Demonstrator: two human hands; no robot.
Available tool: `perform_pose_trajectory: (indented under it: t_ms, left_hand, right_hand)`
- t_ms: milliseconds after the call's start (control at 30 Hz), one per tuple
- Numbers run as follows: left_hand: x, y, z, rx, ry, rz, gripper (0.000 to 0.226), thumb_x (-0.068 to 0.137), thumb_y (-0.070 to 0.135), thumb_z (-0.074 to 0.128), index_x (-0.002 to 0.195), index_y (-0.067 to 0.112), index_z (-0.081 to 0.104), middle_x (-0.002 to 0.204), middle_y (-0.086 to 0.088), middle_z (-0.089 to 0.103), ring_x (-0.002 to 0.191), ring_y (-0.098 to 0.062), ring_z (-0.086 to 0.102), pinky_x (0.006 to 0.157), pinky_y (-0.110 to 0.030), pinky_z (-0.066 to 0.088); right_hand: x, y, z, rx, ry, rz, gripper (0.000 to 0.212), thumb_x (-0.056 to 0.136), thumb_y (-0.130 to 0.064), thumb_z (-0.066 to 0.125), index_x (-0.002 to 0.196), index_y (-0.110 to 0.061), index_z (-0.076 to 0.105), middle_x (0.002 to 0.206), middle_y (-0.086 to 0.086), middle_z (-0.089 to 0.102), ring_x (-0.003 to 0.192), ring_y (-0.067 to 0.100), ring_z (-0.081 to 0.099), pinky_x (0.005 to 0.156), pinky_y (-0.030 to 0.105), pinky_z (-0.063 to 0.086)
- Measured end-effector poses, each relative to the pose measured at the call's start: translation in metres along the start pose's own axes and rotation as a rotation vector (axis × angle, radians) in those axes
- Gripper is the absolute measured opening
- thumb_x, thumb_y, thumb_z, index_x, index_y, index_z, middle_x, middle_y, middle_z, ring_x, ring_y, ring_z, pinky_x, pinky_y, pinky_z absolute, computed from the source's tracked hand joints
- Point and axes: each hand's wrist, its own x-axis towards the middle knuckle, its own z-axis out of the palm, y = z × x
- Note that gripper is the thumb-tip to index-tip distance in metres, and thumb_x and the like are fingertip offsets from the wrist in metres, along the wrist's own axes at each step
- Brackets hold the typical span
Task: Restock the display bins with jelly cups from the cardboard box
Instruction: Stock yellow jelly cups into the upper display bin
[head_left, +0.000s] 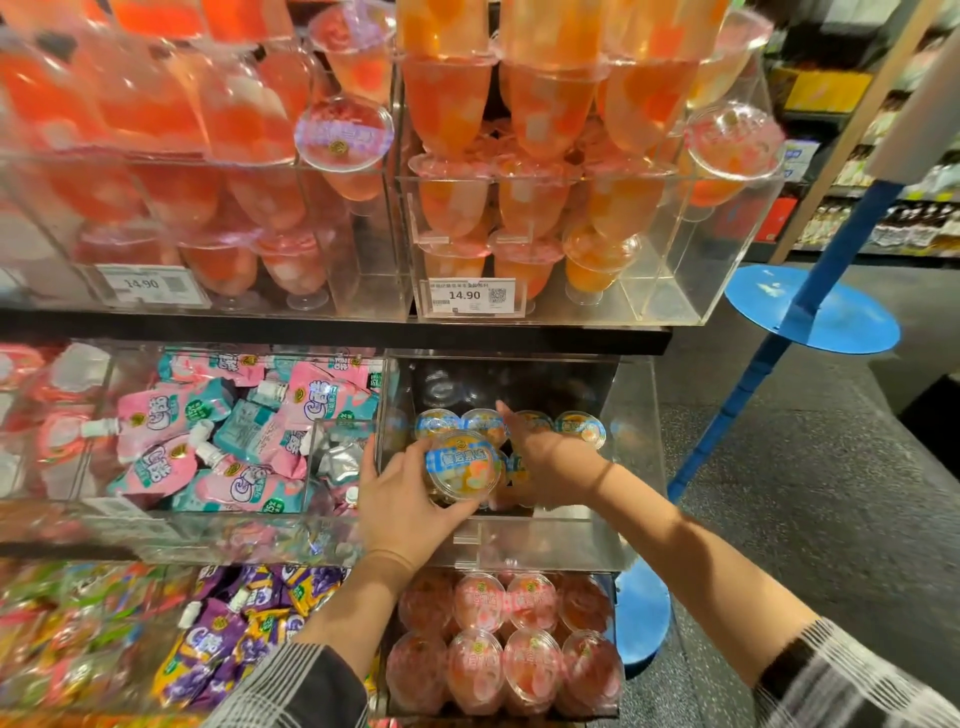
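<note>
While the left hand (402, 501) curls its fingers and thumb around a jelly cup (464, 470) with a blue label at the front edge of the middle clear display bin (631, 467), the right hand (545, 457) reaches inside that bin with fingers stretched out straight over the row of matching cups (579, 427) along its back. Below sits a bin of pink jelly cups (506, 639), and pink pouches (223, 441) fill the bin to the left.
</note>
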Motion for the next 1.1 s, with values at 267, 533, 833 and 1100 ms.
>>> perform_pose_trajectory:
  t_ms: [267, 533, 833, 1100]
  left_hand:
    - [0.0, -0.001, -0.002, 0.032, -0.037, 0.008, 0.072, 0.055, 0.072, 0.052, 0.108, 0.025, 0.064, 0.072, 0.001, 0.068, 0.076, -0.015, 0.069, 0.116, -0.023, -0.008]
    - [0.0, 0.001, -0.006, -0.016, -0.016, 0.079, 0.07, 0.058, 0.068, 0.056, 0.115, 0.029, 0.066, 0.092, 0.009, 0.07, 0.092, -0.007, 0.066, 0.117, -0.028, -0.002]
    - [0.0, 0.0, -0.002, 0.177, -0.106, 0.12, 0.067, 0.077, 0.072, 0.033, 0.11, 0.024, 0.068, 0.09, 0.006, 0.073, 0.094, -0.012, 0.068, 0.117, -0.04, -0.004]
    - [0.001, 0.003, -0.004, 0.201, -0.121, 0.114, 0.061, 0.075, 0.066, 0.036, 0.108, 0.026, 0.068, 0.085, 0.007, 0.072, 0.09, -0.013, 0.069, 0.116, -0.043, 0.003]
  right_hand:
    - [-0.018, -0.037, -0.032, 0.364, 0.071, -0.316, 0.072, 0.078, -0.023, 0.078, 0.14, -0.008, 0.044, 0.134, 0.011, 0.05, 0.122, 0.02, 0.047, 0.097, 0.014, 0.032]
    - [-0.019, -0.039, -0.043, 0.404, 0.2, -0.136, 0.057, 0.067, -0.028, 0.084, 0.115, -0.009, 0.06, 0.105, 0.001, 0.066, 0.085, 0.012, 0.063, 0.07, 0.011, 0.046]
    - [-0.048, 0.029, -0.067, -0.099, 0.046, 0.17, 0.07, 0.069, -0.038, 0.079, 0.127, -0.012, 0.05, 0.112, 0.009, 0.061, 0.093, 0.024, 0.06, 0.07, 0.028, 0.047]
    - [-0.031, 0.041, -0.031, -0.203, -0.068, 0.248, 0.047, 0.073, -0.039, 0.075, 0.104, -0.006, 0.061, 0.104, 0.009, 0.06, 0.077, 0.017, 0.05, 0.063, 0.027, 0.044]
